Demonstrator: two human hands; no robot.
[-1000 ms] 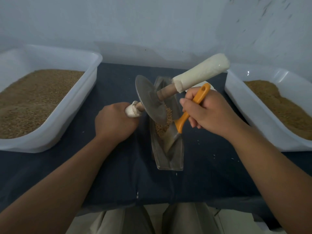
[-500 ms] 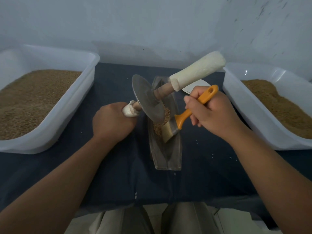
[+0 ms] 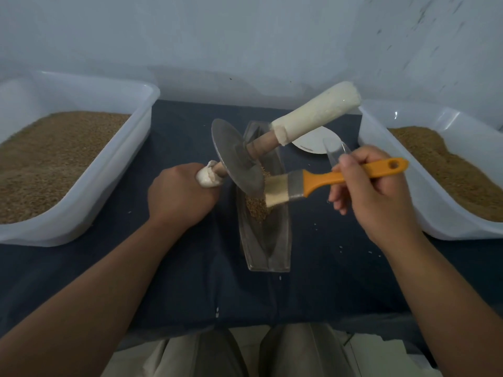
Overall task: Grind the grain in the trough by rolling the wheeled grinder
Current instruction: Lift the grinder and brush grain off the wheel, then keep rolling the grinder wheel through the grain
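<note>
A metal boat-shaped trough (image 3: 265,248) lies on the dark cloth with a small heap of brown grain (image 3: 257,206) in its middle. The wheeled grinder's steel disc (image 3: 235,156) stands tilted in the trough. My left hand (image 3: 181,194) grips its white-wrapped left handle, while the wrapped right handle (image 3: 317,114) points up and to the right, free. My right hand (image 3: 373,189) holds the orange handle of a paintbrush (image 3: 313,182). The bristles touch the disc's lower edge just above the grain.
A white tub (image 3: 136,131) of brown grain stands at the left. Another tub (image 3: 381,148) of finer brown meal stands at the right. A white disc (image 3: 313,141) and a clear scoop (image 3: 333,152) lie behind my right hand. A pale wall rises close behind.
My right hand has lifted the brush out of the trough and turned it level, bristles now against the disc. The grinder and my left hand have barely moved.
</note>
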